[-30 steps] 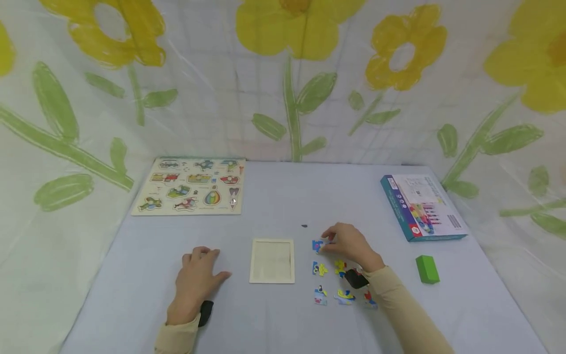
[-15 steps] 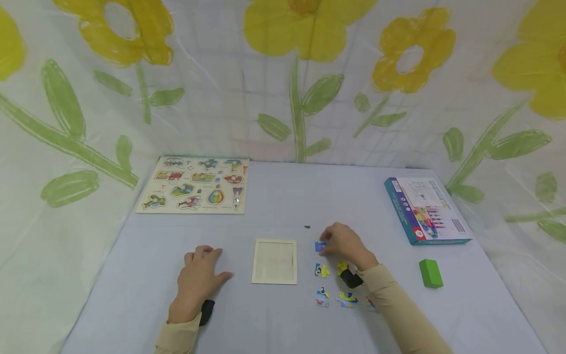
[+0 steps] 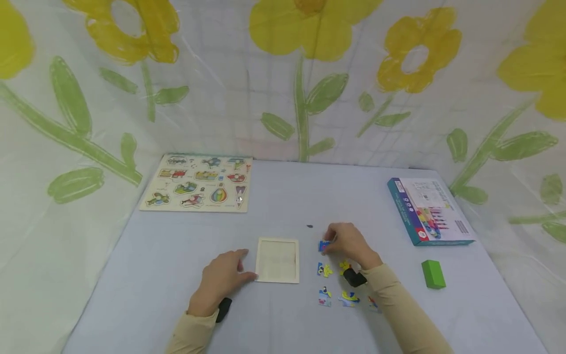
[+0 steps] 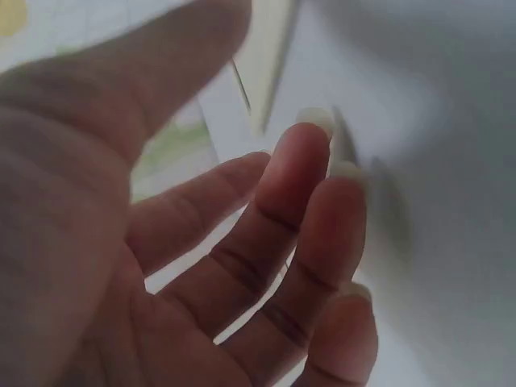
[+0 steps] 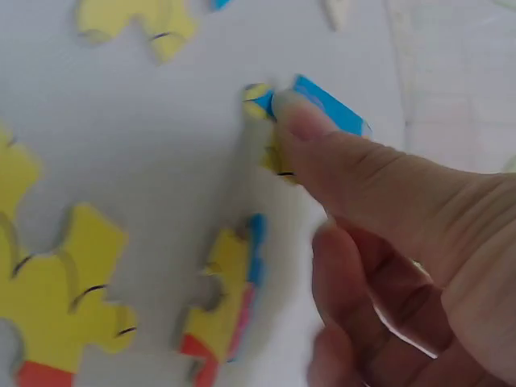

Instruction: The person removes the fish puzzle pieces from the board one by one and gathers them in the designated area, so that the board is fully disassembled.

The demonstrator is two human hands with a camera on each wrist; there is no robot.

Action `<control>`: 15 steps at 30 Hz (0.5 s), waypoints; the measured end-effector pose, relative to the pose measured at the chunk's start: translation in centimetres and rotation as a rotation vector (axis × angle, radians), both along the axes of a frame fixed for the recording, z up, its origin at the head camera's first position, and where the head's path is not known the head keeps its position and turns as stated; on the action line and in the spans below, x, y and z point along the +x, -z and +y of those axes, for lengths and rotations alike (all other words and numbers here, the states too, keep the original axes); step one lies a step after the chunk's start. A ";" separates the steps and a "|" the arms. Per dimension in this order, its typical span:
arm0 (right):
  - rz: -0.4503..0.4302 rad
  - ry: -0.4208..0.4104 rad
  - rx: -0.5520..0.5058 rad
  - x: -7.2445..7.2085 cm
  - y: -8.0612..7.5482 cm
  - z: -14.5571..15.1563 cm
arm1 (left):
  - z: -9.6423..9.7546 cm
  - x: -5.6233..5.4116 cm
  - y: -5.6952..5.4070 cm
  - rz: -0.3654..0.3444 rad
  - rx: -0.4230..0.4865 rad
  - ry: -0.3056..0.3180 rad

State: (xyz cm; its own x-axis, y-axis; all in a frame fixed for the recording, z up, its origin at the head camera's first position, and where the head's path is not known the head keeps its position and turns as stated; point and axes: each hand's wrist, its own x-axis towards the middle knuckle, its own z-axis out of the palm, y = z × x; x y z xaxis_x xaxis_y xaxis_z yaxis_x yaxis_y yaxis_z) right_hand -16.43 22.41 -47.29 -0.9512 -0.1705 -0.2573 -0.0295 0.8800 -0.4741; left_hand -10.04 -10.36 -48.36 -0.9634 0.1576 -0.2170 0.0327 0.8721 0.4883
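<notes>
My right hand (image 3: 349, 243) pinches a blue and yellow jigsaw piece (image 3: 324, 245) between thumb and fingers. In the right wrist view the thumb covers the middle of that jigsaw piece (image 5: 329, 103), which is tilted up from the table. More jigsaw pieces lie around it, such as a yellow and red one (image 5: 60, 290). My left hand (image 3: 223, 280) is beside a square wooden puzzle frame (image 3: 297, 260), thumb tip right at its lower left corner. In the left wrist view the fingers are loosely bent with nothing in them, near the frame's pale edge (image 4: 270, 64).
Several jigsaw pieces, including one with a yellow boat (image 3: 349, 299), lie in rows under the right forearm. A wooden vehicle puzzle board (image 3: 194, 206) lies at the back left. A box (image 3: 442, 216) and a green block (image 3: 433, 274) stand on the right. A small dark scrap (image 3: 309, 226) lies beyond the pieces.
My left hand has moved right, up to the puzzle frame. The right hand stays at the upper left jigsaw piece, now gripping and tilting it. The view has shifted slightly.
</notes>
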 end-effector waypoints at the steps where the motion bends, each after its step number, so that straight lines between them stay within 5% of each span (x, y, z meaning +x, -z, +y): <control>1: 0.003 -0.010 -0.020 -0.1 -0.1 0.2 | 0.4 -0.1 0.0 -0.013 0.016 0.010; 11: -0.119 0.013 -0.378 -0.4 -2.4 -0.6 | 2.3 -0.6 0.8 -0.033 0.012 0.067; 15: -0.152 -0.199 -0.373 -3.7 -2.3 -6.1 | 1.0 1.0 0.7 -0.030 0.028 -0.100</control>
State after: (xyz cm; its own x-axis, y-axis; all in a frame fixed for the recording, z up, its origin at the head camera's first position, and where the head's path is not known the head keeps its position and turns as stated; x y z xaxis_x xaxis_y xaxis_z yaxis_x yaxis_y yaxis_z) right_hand -20.13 16.36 -44.98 -0.8469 -0.4535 -0.2777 -0.0864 0.6326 -0.7697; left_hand -9.02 -9.31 -49.03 -0.9676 0.0679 -0.2432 -0.0686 0.8563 0.5120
